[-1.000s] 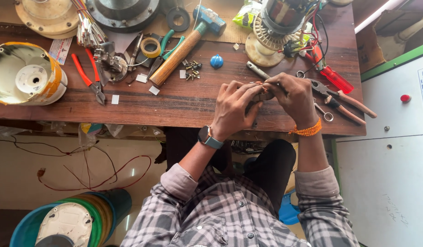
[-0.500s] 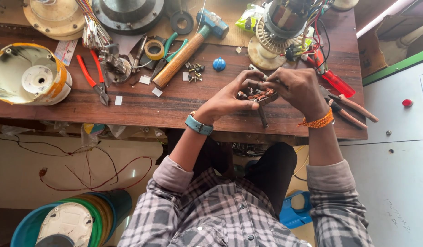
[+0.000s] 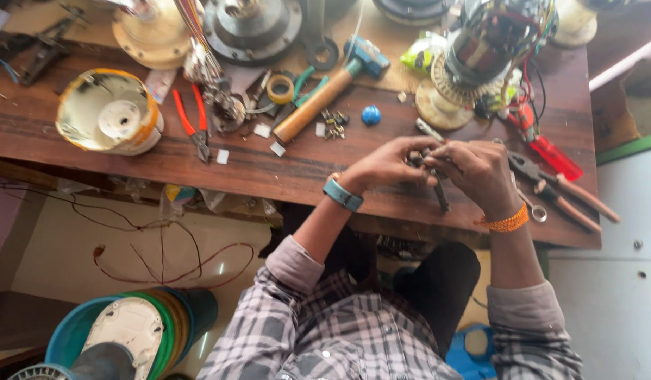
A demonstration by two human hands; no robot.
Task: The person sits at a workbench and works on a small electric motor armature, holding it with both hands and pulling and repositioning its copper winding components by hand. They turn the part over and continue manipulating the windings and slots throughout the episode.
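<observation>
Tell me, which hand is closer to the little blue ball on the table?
The left hand. It sits just below the blue ball, a little to the ball's right. The right hand is farther off to the right, near the pliers.

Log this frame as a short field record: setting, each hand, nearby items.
setting: wooden workbench seen from above, cluttered with tools and motor parts
left hand: left hand pinching a small dark part, held together with the other hand
right hand: right hand closed on the same part, above a dark tool
nearby: hammer, blue ball, red-handled pliers
part identity: too small to tell
</observation>
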